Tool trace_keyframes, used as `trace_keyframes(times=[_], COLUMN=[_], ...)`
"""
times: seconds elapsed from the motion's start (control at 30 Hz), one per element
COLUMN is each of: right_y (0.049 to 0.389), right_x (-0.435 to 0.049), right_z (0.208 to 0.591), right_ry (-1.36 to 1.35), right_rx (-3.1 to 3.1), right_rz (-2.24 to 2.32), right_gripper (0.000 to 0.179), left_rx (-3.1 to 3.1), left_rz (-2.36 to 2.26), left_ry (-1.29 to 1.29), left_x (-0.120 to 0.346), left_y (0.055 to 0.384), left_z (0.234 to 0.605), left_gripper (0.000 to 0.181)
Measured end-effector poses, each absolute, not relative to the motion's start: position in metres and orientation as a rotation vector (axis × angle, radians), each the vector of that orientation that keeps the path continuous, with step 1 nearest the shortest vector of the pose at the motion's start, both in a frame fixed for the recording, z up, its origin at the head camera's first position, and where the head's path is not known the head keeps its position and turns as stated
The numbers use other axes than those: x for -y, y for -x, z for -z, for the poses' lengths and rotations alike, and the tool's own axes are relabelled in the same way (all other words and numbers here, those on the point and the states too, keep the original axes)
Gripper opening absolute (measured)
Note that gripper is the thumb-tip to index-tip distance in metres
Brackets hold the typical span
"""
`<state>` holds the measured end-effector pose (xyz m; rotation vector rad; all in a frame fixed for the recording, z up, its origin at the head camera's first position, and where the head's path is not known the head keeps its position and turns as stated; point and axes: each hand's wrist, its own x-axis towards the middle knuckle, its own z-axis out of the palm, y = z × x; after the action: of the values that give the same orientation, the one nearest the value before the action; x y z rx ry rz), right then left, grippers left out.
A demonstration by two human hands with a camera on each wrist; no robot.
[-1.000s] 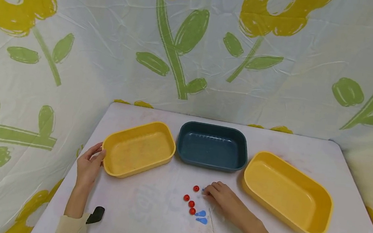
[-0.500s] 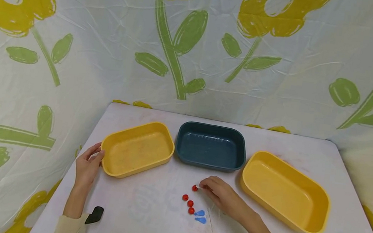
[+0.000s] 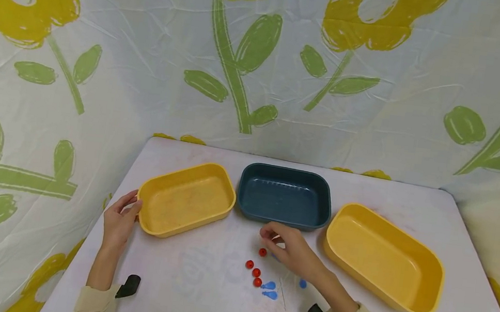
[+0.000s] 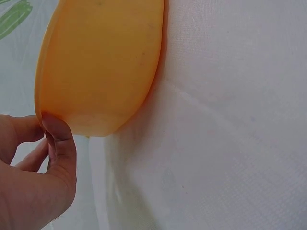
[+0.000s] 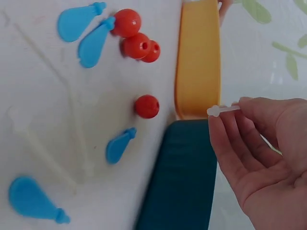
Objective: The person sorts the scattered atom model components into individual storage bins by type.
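My left hand (image 3: pixel 119 220) pinches the near-left rim of the left yellow tray (image 3: pixel 185 200), thumb inside and fingers behind. Between thumb and fingertips, my right hand (image 3: pixel 292 249) holds a small whitish translucent plastic piece (image 5: pixel 223 110) with a knobbed end. In the head view this hand is just in front of the dark teal tray (image 3: pixel 284 196), above a red bead (image 5: pixel 146 106). Several more red beads (image 5: pixel 126 22) lie on the table, along with flat blue teardrop-shaped pieces (image 5: pixel 33 199). Two blue pieces (image 3: pixel 269 294) sit side by side near the beads.
At right stands another yellow tray (image 3: pixel 382 261), angled beside the teal one. A thin pale line, like a thread (image 3: pixel 282 294), lies right of the blue pieces. Flower-printed fabric (image 3: pixel 241 71) hangs behind the white-covered table (image 3: pixel 191 294).
My right hand has moved left and away from me, rising from beside the beads toward the teal tray. A blue piece by the right forearm has come into sight. The left hand keeps its grip.
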<state>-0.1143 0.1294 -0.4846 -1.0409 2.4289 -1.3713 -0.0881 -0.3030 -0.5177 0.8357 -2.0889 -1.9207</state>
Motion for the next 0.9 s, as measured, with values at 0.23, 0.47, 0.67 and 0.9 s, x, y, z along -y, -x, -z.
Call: trace_keyframes(times=[0.23,0.47,0.67,0.9], right_y=[0.122,0.13,0.138,0.147], right_x=[-0.117,-0.105,-0.092,-0.076], right_z=[0.477,0.475,0.472,0.467], right_ry=[0.935,0.857,0.796,0.71], right_rx=[-2.419,-2.42,-2.429,-2.411], right_rz=[1.456,1.577,1.652,1.702], right_gripper=[0.015,0.017,0.015,0.016], left_rx=[2.078,2.07,2.081,2.073], left_rz=[1.947,1.934,1.921,1.962], left_ry=[-0.826,-0.841,-0.842,-0.857], left_x=[0.303,0.304,0.303,0.302], left_y=[0.09,0.09,0.089,0.09], left_z=[0.519,0.518,0.517,0.511], left_gripper=[0.046,0.045,0.045,0.045])
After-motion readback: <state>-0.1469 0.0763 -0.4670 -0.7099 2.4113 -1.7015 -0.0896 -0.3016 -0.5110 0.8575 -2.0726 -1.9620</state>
